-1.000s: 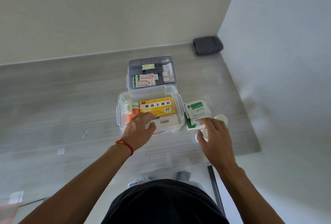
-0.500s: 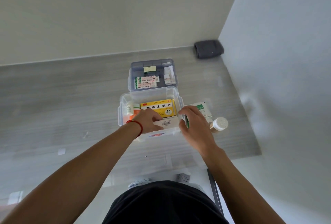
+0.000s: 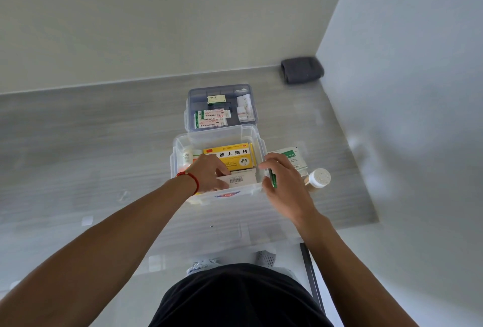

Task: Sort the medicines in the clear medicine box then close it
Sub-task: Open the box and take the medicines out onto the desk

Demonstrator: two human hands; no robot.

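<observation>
Space looks tight in the clear medicine box (image 3: 257,141): left hand (image 3: 209,173) grips the white carton (image 3: 239,178). Right hand (image 3: 283,182) pinches a green-edged sachet (image 3: 273,179) over the rim, which could snag or crumple going in.

Tray (image 3: 192,107) behind box (image 3: 257,138), bottle (image 3: 319,177) right

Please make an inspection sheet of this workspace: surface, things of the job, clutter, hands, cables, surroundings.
Surface: grey wood-grain table, glossy.
Job's things: clear medicine box open, holding a yellow carton, a white barcode carton and small bottles; grey tray with small packs behind it; green-white sachets and a white-capped bottle lying on the table beside the box.
Clutter: dark folded cloth in the corner.
Hands: left hand grips the barcode carton; right hand holds a thin green item at the box's right wall.
Cables: nothing seen.
Surroundings: plain walls.
</observation>
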